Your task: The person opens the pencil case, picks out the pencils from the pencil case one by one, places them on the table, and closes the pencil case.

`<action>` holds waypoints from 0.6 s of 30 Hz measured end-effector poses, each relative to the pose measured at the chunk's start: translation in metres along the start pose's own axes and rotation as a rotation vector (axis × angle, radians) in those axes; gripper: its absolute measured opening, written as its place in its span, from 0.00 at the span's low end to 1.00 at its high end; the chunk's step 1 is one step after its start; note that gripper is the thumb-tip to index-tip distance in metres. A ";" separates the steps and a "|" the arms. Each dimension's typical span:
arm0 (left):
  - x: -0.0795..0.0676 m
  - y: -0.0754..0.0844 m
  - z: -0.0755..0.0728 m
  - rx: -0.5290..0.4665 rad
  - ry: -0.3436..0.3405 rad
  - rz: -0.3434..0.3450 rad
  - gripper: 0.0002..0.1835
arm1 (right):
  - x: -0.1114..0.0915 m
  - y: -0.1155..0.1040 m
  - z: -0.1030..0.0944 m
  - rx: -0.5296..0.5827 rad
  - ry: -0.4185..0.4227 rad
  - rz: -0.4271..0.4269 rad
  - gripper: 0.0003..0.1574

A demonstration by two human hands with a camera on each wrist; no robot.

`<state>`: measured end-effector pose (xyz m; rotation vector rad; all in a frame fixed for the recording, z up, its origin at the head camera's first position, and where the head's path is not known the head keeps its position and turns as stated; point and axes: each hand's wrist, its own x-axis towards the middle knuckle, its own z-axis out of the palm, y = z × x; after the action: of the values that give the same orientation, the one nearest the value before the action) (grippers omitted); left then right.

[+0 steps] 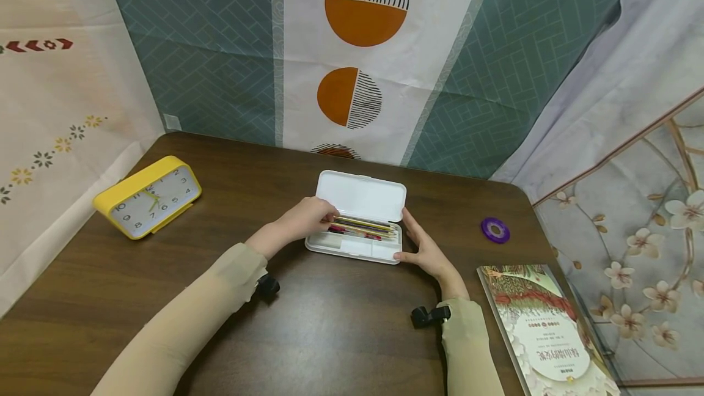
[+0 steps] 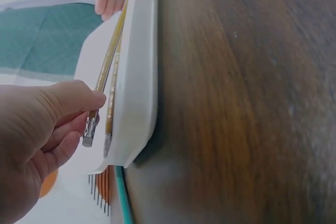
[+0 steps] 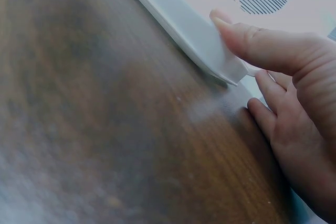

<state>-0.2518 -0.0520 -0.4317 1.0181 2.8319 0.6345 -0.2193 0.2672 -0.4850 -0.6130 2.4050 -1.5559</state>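
A white pencil case (image 1: 354, 253) stands open on the table, its lid (image 1: 361, 196) tipped back toward the wall. Several pencils lie lengthwise inside it. My left hand (image 1: 309, 217) is over the case's left end and pinches a pencil (image 2: 108, 62) near its eraser end between thumb and fingers. In the left wrist view that pencil slants over another pencil (image 2: 112, 98) in the case. At the right end, my right hand (image 1: 430, 255) touches the case with fingers extended, thumb (image 3: 252, 40) at the front corner and fingertips up by the lid.
A yellow alarm clock (image 1: 156, 197) stands at the left of the brown table (image 1: 330, 322). To the right lie a purple tape roll (image 1: 495, 230) and a book (image 1: 544, 329) near the edge. A patterned cloth (image 1: 220, 47) hangs behind the table.
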 end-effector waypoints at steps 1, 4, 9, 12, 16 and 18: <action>-0.002 0.000 -0.002 -0.009 0.010 0.003 0.10 | 0.000 0.000 0.000 0.000 -0.001 0.000 0.67; -0.009 -0.001 -0.009 -0.037 0.055 0.004 0.11 | 0.000 0.000 0.001 0.001 -0.003 -0.003 0.66; -0.022 -0.003 -0.028 -0.050 0.149 0.007 0.13 | 0.000 0.001 0.001 -0.001 -0.004 -0.002 0.66; -0.029 -0.005 -0.041 -0.050 0.206 0.005 0.13 | 0.000 0.001 0.001 -0.005 0.000 -0.003 0.66; -0.039 -0.015 -0.057 -0.060 0.270 -0.039 0.13 | 0.000 0.000 0.000 -0.011 0.004 -0.002 0.66; -0.045 -0.023 -0.063 -0.069 0.296 -0.071 0.13 | 0.000 0.000 0.001 -0.012 0.002 -0.002 0.66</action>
<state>-0.2426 -0.1184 -0.3867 0.8728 3.0515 0.9395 -0.2190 0.2668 -0.4851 -0.6162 2.4172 -1.5448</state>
